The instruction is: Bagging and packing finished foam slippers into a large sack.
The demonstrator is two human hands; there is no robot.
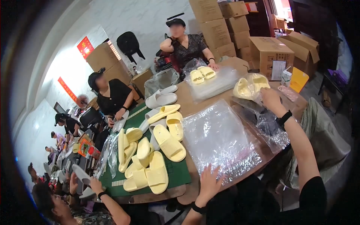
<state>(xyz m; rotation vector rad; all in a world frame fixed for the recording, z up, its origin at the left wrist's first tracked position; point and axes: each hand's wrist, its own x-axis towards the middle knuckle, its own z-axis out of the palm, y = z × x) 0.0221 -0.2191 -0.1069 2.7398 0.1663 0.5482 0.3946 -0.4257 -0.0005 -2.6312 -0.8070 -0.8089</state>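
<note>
Brown tabletop (191, 106) bears pale yellow slippers (258, 82) in shiny clear plastic (246, 99).

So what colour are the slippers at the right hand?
Pale yellow slippers, best seen in the head view.

Plastic bags (217, 137) on brown table (187, 100)

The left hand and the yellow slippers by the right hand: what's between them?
Flat clear plastic, then brown tabletop nearer those slippers, in the head view.
</note>
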